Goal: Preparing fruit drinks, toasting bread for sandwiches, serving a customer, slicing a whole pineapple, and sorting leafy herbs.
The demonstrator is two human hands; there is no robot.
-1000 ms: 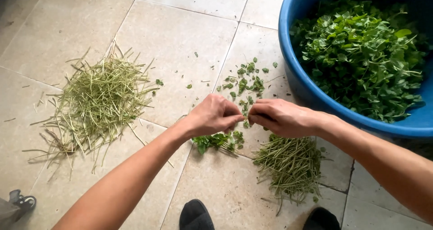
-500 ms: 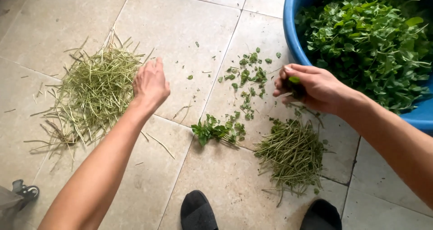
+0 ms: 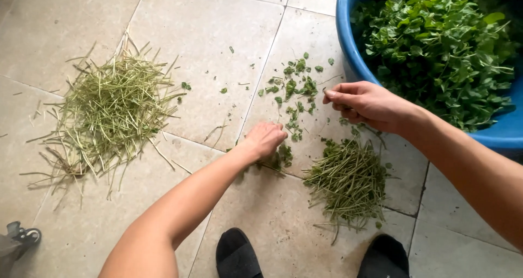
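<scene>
Left hand (image 3: 265,139) closed on a leafy sprig (image 3: 280,158) on the floor (image 3: 218,16); right hand (image 3: 365,101) loosely curled, apparently empty, beside the blue basin (image 3: 348,49) of greens (image 3: 436,44). Stripped stems (image 3: 348,180) lie nearby; a larger stem pile (image 3: 106,112) lies well left.

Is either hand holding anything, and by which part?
The left hand closes on a leafy sprig on the floor, at its stem end. The right hand seems empty, though its fingertips are curled.

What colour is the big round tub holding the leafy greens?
Blue; the plastic tub shows best in the head view, upper right.
</scene>
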